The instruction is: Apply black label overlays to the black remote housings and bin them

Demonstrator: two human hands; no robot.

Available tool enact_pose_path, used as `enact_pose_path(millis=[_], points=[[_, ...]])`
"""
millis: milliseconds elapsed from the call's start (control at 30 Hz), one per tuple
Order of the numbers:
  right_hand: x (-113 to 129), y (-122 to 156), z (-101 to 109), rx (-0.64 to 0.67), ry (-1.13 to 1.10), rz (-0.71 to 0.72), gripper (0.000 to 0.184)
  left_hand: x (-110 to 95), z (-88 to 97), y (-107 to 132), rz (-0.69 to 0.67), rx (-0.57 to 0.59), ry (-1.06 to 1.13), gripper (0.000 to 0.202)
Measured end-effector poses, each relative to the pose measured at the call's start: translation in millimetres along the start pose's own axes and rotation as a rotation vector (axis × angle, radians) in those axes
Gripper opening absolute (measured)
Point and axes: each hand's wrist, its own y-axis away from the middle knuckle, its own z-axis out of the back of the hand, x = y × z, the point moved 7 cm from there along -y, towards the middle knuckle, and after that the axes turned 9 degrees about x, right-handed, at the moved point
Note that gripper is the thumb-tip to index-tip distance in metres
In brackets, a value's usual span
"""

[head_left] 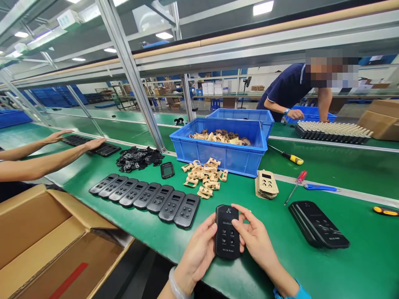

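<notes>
Both my hands hold one black remote-control shell (pixel 227 232) upright over the near edge of the green bench (pixel 268 232). My left hand (pixel 198 253) grips its left side, thumb on the face. My right hand (pixel 254 236) wraps its right side, thumb pressing the front near the top. A row of several black remote shells (pixel 146 198) lies to the left. Loose tan cut-out inserts (pixel 204 176) lie ahead, beside a stack of tan panels (pixel 266 185). A stack of black faceplates (pixel 318 224) rests at the right.
A blue bin (pixel 218 160) of tan pieces stands behind the inserts, another blue bin (pixel 240 115) beyond it. Screwdrivers (pixel 296 185) (pixel 288 156) lie right. An open cardboard box (pixel 46 245) sits lower left. Another person's arms (pixel 46 155) reach over black parts at left; a person in navy (pixel 293 89) leans across the far bench.
</notes>
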Motion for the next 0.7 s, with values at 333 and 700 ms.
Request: enact_pose_path(millis=[333, 700], points=[[-1.2, 2.1, 4.9, -0.087, 0.091, -0.005, 0.056, 1.1, 0.9, 0.8, -0.079, 0.003, -0.167, 0.052], [-7.9, 4.5, 1.1, -0.041, 0.241, -0.062, 0.051, 6.9, 4.4, 1.9, 0.009, 0.112, -0.355, 0.079]])
